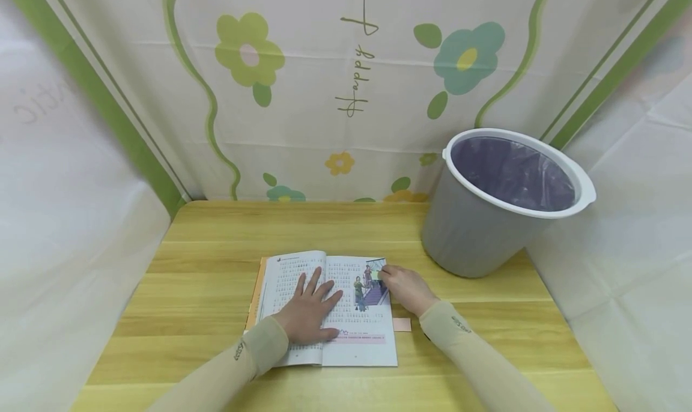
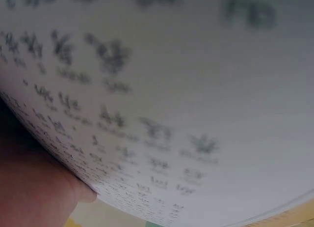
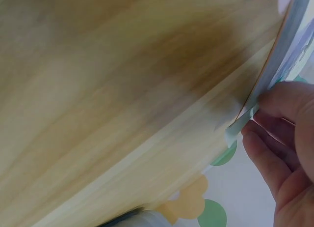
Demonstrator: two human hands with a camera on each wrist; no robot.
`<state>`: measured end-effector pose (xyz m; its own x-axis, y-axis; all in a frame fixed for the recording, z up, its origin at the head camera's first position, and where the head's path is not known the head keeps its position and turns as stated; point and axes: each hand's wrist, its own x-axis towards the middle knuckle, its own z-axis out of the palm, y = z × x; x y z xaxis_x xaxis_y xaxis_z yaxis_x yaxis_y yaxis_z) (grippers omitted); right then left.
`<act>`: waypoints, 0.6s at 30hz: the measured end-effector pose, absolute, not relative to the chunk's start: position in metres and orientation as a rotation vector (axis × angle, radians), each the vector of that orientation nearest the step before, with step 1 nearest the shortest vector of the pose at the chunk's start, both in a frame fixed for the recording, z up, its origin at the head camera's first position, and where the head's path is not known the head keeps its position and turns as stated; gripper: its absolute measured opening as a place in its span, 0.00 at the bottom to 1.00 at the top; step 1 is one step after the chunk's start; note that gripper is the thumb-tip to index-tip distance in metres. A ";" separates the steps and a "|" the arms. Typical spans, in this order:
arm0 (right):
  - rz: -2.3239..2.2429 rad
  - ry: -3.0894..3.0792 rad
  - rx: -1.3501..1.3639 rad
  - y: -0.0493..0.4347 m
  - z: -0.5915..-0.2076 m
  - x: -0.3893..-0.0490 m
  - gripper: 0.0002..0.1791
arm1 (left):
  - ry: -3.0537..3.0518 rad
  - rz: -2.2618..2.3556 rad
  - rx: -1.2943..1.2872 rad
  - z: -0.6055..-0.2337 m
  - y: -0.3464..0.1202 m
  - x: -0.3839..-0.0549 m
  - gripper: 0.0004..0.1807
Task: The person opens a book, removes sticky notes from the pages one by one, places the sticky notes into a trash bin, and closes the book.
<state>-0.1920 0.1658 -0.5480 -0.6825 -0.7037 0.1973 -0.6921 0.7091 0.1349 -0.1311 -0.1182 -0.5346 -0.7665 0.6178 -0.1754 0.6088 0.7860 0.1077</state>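
An open book (image 1: 354, 352) with printed text lies on the wooden table. My left hand (image 1: 307, 316) rests on its left page and across the fold, fingers spread. In the left wrist view the curved page (image 2: 235, 89) fills most of the picture, with part of that hand at the lower left. At the book's upper right edge, beside a colored picture (image 1: 369, 289), my right hand (image 1: 408, 287) pinches a pale green sticky note (image 3: 237, 129) between thumb and fingers. A pink paper tab (image 1: 402, 324) sticks out from the book's right edge, below that hand.
A grey trash bin (image 1: 470, 232) with a white rim and dark liner stands at the table's back right. The wooden table (image 1: 205, 268) ends at a flowered cloth (image 1: 303, 118) behind it. White cloth hangs at both sides.
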 end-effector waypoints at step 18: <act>-0.132 -2.668 1.105 0.157 -0.548 -0.197 0.11 | 2.778 0.080 0.982 -0.532 -0.118 -0.130 0.46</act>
